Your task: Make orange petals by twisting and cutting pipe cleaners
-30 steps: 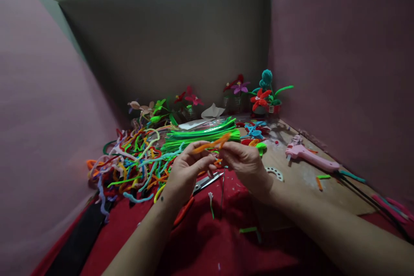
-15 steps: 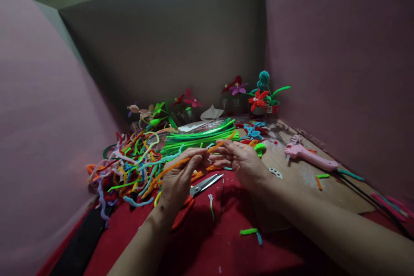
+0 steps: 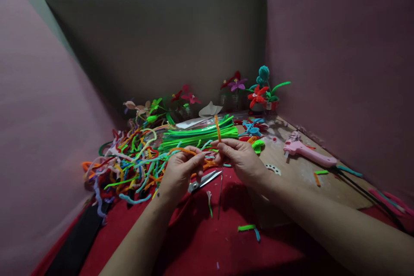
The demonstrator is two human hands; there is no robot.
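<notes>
Both hands are held above the middle of the surface, a red cloth, with their fingertips just apart. The left hand pinches an orange pipe cleaner between thumb and forefinger; the right hand pinches it too, its other fingers curled under. The pipe cleaner is right at the fingertips, bent rather than straight: one stretch stands almost upright from the right fingertips, toward the far edge, and is nearer the right hand; the other runs sideways over the left forefinger, toward the left edge. Whether the two stretches join between the hands, I cannot tell.

Below the left hand lie scissors, blades pointing toward the far right corner, handles partly covered by the wrist. Nearer the front edge are a green scrap and a blue scrap, end to end. Just beyond the hands lies a bundle of green pipe cleaners, with a tangled heap toward the left edge. On the right, a brown board carries a pink glue gun near its right edge. A red flower stands toward the far right corner.
</notes>
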